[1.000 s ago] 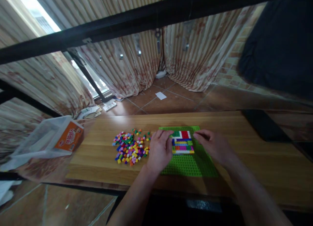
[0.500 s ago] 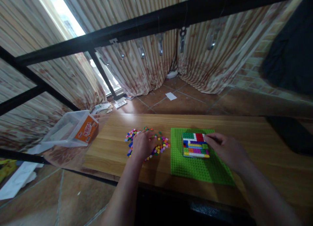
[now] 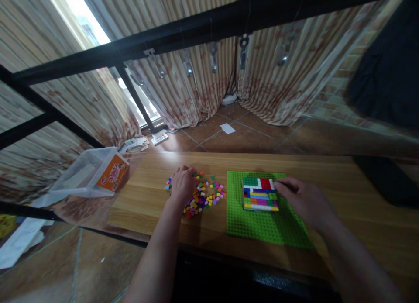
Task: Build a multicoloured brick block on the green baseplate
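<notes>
My left hand (image 3: 183, 184) reaches over the left part of a pile of small loose toy bricks (image 3: 209, 194) in many colours. Its fingers are bent but look apart, and the fingertips are partly hidden. To the right, a block of joined toy bricks (image 3: 260, 195) sits on a green studded baseplate (image 3: 242, 228). Green, white and red bricks run along its far side, with mixed colours nearer me. My right hand (image 3: 301, 200) pinches the far right corner of this block between thumb and finger. Whether a loose brick is also between those fingertips is hidden.
Pile and baseplate lie on a long wooden table (image 3: 144, 207). A clear plastic box (image 3: 77, 174) with an orange label stands at the left end. A dark flat object (image 3: 382, 183) lies at the right. Beyond the table are a dark metal bar (image 3: 196, 30) and curtains (image 3: 196, 93).
My left hand has moved left and away from me across the pile, uncovering more loose bricks. My right hand stays at the block's corner. The view has shifted slightly.
</notes>
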Demonstrator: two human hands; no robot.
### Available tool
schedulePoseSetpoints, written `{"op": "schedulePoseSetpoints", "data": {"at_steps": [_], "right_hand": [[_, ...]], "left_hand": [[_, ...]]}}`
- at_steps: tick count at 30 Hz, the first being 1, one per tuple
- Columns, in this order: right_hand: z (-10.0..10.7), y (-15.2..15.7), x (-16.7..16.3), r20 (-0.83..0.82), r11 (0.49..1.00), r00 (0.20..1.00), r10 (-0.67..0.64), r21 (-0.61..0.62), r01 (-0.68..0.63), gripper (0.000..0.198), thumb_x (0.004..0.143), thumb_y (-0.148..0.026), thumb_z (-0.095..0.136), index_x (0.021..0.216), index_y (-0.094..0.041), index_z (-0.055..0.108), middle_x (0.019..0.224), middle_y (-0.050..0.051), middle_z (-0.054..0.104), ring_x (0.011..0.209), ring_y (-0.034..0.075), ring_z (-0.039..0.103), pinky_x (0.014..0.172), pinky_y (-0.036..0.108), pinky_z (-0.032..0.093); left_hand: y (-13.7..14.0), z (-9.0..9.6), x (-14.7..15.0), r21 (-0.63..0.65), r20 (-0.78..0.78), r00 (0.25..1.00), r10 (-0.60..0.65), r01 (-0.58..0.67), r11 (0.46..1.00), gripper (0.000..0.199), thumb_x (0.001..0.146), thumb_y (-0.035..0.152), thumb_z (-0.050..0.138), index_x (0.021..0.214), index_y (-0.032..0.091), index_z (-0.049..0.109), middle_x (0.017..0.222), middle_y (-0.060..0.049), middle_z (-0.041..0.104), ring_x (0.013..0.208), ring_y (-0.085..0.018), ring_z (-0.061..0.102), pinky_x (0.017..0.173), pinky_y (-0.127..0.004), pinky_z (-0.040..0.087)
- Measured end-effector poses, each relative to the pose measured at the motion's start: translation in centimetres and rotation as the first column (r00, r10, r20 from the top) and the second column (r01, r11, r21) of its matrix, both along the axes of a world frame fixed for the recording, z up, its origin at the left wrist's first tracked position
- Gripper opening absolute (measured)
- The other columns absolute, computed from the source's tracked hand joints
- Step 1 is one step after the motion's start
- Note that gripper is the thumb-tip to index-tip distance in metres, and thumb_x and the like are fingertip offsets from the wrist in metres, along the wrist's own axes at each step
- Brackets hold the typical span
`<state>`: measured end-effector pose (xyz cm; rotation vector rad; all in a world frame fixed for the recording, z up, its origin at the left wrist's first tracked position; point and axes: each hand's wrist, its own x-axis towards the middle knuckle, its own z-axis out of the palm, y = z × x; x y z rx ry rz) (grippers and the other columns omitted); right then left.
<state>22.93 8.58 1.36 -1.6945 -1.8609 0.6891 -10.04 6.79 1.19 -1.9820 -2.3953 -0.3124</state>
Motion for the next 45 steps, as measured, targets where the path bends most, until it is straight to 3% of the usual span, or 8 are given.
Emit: {"op": "schedulePoseSetpoints", "data": {"at_steps": [6,10,15,19,22,26,33,45], "right_hand": [[0.6,-0.2,-0.4,-0.012,1.0,1.0,-0.008,-0.022,0.008,0.032,0.084,-0.044,0.052,0.089,-0.02,0.073,0.083,0.006,0.075,0.073,0.023,0.067,0.066,0.033,0.047],[0.8,-0.3,-0.4,-0.03,1.0,0.999,-0.018,0.009,0.019,0.028,0.085,-0.039,0.052,0.089,-0.02,0.073,0.085,0.006,0.075,0.075,0.021,0.067,0.068,0.032,0.047],[1.3,-0.3,-0.5,-0.054,0.997,0.996,-0.065,0.029,0.067,0.022,0.086,-0.033,0.055,0.088,-0.02,0.073,0.085,0.006,0.075,0.077,0.02,0.068,0.072,0.032,0.048],[1.5,-0.4,-0.6,-0.072,0.996,0.995,-0.067,0.046,0.071,0.021,0.087,-0.031,0.055,0.089,-0.019,0.072,0.088,0.007,0.075,0.079,0.021,0.067,0.073,0.033,0.048],[1.6,-0.5,-0.5,-0.078,0.996,0.994,-0.078,0.039,0.081,0.02,0.087,-0.03,0.055,0.089,-0.019,0.072,0.087,0.007,0.075,0.079,0.021,0.067,0.073,0.033,0.048],[1.6,-0.4,-0.4,-0.082,0.996,0.994,-0.074,0.043,0.077,0.02,0.087,-0.029,0.055,0.088,-0.018,0.073,0.085,0.006,0.075,0.077,0.02,0.067,0.072,0.031,0.048],[1.5,-0.5,-0.5,-0.12,0.998,0.992,-0.035,0.048,0.041,0.021,0.087,-0.029,0.055,0.087,-0.019,0.073,0.085,0.006,0.075,0.076,0.019,0.066,0.071,0.03,0.047],[1.4,-0.6,-0.7,-0.121,0.999,0.993,-0.012,0.031,0.016,0.02,0.087,-0.029,0.056,0.087,-0.019,0.073,0.085,0.006,0.075,0.076,0.019,0.066,0.071,0.03,0.047]], "left_hand": [[0.2,0.3,-0.1,-0.007,0.004,1.0,0.011,-0.011,1.0,0.022,0.081,0.017,0.053,0.093,0.02,0.071,0.101,-0.01,0.067,0.098,-0.025,0.06,0.087,-0.037,0.046],[-0.1,1.2,1.0,0.116,0.224,0.973,-0.048,0.022,0.993,0.02,0.085,0.022,0.052,0.096,0.017,0.067,0.095,-0.009,0.068,0.085,-0.021,0.063,0.08,-0.033,0.049],[-1.6,1.9,5.7,0.357,0.529,0.743,-0.41,0.244,0.902,0.018,0.087,0.022,0.052,0.099,0.02,0.066,0.093,-0.004,0.068,0.087,-0.016,0.064,0.079,-0.029,0.051],[-2.8,1.8,10.2,0.372,0.639,0.576,-0.51,0.349,0.86,0.018,0.09,0.022,0.052,0.097,0.022,0.068,0.094,-0.003,0.069,0.089,-0.015,0.064,0.08,-0.029,0.052],[-3.0,1.5,12.3,0.391,0.664,0.519,-0.538,0.372,0.842,0.018,0.089,0.018,0.053,0.096,0.022,0.069,0.097,-0.004,0.07,0.09,-0.015,0.065,0.082,-0.03,0.053],[-2.9,1.2,13.8,0.417,0.608,0.532,-0.589,0.418,0.807,0.018,0.089,0.016,0.053,0.094,0.023,0.07,0.101,-0.004,0.069,0.095,-0.015,0.064,0.086,-0.031,0.052],[-2.9,0.5,15.4,0.449,0.484,0.634,-0.603,0.411,0.793,0.014,0.085,0.013,0.059,0.088,0.023,0.069,0.093,-0.001,0.072,0.092,-0.017,0.064,0.085,-0.034,0.051],[-2.4,-1.4,16.1,0.473,0.292,0.708,-0.642,0.476,0.741,0.016,0.09,0.014,0.051,0.085,0.02,0.065,0.103,-0.007,0.071,0.098,-0.017,0.065,0.086,-0.034,0.054]]}}
